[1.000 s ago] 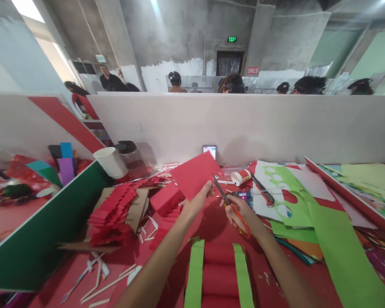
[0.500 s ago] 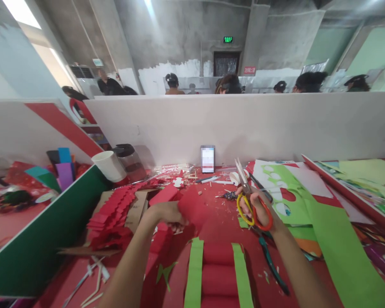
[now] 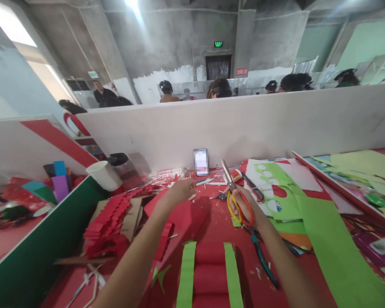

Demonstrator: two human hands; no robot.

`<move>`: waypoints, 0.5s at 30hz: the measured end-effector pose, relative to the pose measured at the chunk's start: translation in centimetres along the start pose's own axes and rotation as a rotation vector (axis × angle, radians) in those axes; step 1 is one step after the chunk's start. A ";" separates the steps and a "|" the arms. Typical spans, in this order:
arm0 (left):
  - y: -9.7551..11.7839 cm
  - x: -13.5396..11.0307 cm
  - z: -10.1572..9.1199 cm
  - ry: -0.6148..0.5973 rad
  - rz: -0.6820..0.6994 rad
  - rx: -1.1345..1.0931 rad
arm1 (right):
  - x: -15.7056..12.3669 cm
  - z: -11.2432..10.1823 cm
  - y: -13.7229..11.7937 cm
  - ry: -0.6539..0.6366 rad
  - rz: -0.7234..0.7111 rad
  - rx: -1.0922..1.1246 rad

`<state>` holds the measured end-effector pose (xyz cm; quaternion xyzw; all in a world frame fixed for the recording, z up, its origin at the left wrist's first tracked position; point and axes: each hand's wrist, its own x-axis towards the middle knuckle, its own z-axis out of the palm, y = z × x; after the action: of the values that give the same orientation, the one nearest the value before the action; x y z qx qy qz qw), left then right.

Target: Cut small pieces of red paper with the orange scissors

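Observation:
My right hand [image 3: 244, 201] grips a pair of scissors [image 3: 229, 175] with yellow and orange-red handles. Their blades point up and away from me, close together. My left hand [image 3: 179, 191] reaches forward over red paper [image 3: 186, 218], near a pen [image 3: 203, 182]; its fingers are turned away and partly hidden, so I cannot tell whether they hold anything. Close to me lies a red panel [image 3: 211, 273] with two green paper strips [image 3: 186, 273] along its sides. Teal-handled pliers [image 3: 265, 261] rest below my right hand.
Folded red paper strips [image 3: 107, 218] lie on cardboard at left, beside a green divider [image 3: 48, 231]. A white cup [image 3: 104, 175], a dark-lidded jar [image 3: 123, 167] and a phone [image 3: 201, 162] stand at the back. Green paper sheets [image 3: 330, 239] cover the right side. Several people sit beyond the white partition [image 3: 167, 132].
My left hand has moved forward and slightly up, off the red paper and toward the pen. My right hand keeps the scissors, which shift a little left as the view turns.

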<state>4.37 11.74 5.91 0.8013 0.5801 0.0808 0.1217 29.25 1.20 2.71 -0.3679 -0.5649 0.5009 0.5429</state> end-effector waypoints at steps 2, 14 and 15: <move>1.4 2.4 2.2 -0.038 0.036 -0.006 | 0.1 0.3 0.3 0.004 0.005 -0.006; 0.1 6.6 7.4 -0.125 0.076 -0.073 | 0.4 0.6 0.7 0.106 0.087 0.029; 0.1 6.6 7.4 -0.122 0.081 -0.071 | 0.4 0.7 0.8 0.100 0.092 0.036</move>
<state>8.55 17.19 -1.20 0.8228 0.5353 0.0571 0.1820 28.40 1.69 2.12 -0.4084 -0.5103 0.5163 0.5534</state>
